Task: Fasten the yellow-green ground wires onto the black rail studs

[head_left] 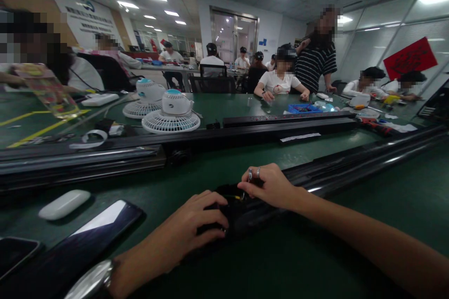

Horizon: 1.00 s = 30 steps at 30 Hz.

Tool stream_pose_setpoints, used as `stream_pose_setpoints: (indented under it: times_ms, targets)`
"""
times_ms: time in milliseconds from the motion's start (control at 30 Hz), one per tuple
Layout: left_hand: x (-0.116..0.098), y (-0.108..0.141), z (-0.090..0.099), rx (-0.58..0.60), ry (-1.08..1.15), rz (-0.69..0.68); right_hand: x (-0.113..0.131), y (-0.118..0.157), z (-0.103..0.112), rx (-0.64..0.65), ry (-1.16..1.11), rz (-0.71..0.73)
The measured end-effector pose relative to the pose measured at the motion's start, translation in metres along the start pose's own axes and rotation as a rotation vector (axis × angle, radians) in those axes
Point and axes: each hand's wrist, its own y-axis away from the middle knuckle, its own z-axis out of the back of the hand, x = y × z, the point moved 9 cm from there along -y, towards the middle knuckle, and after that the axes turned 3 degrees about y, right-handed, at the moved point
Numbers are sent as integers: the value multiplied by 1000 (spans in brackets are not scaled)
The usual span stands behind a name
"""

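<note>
My left hand [191, 222] presses down on a small black object [238, 212] lying on the green table [245, 163], fingers curled over its near end; a watch sits on that wrist. My right hand [268, 186], with rings on two fingers, pinches something small and yellowish at the top of the same black object. Most of the object is hidden under both hands.
A black rail [368, 161] runs from my hands to the right; another long black rail [210, 138] crosses the table. A white case [63, 204] and two dark phones [87, 238] lie at left. Two white desk fans [171, 114] stand beyond. Several people sit at the far side.
</note>
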Motion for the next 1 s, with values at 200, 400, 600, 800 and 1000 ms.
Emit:
stream_pose_setpoints:
  times_ms: [200,400,600,800,1000]
  targets:
    - [-12,0,7,-33,12,-56,0,2,0,-2,10,-11]
    - [-22,3,11,-39,5,-45,2,6,0,3,4,-17]
    - [-26,0,9,-4,-1,-21,2,7,0,2,14,-36]
    - [-27,0,11,-30,8,-53,0,6,0,21,40,-69]
    - [-26,0,11,-46,24,-53,-3,5,-4,81,74,-98]
